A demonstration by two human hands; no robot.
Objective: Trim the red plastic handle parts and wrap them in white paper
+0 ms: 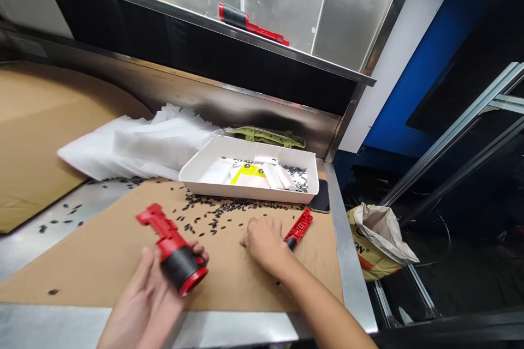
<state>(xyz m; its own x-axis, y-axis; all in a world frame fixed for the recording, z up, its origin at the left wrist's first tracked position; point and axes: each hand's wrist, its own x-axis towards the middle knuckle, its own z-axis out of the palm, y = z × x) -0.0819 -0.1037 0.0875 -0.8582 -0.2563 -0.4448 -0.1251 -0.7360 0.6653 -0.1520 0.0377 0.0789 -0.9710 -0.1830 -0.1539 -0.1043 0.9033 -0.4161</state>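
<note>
A red plastic housing with a black sleeve (178,253) rests in my left hand (153,278). My fingers curl round its black end, and its narrow red end points up and away. My right hand (264,237) is low over the brown cardboard sheet (229,283), fingers bent down and drawn together. Whatever lies between those fingertips is hidden. Many small black pieces (215,215) are scattered just beyond that hand. Another red and black plastic part (301,226) lies on the cardboard, partly behind my right hand.
A white tray (245,192) holds labels, white pieces and black bits. Behind it lies a green plastic part (266,136). White foam sheets (151,142) are stacked left, a phone (321,196) right. A similar housing (254,24) sits on the ledge. A sack (379,240) stands beside the table.
</note>
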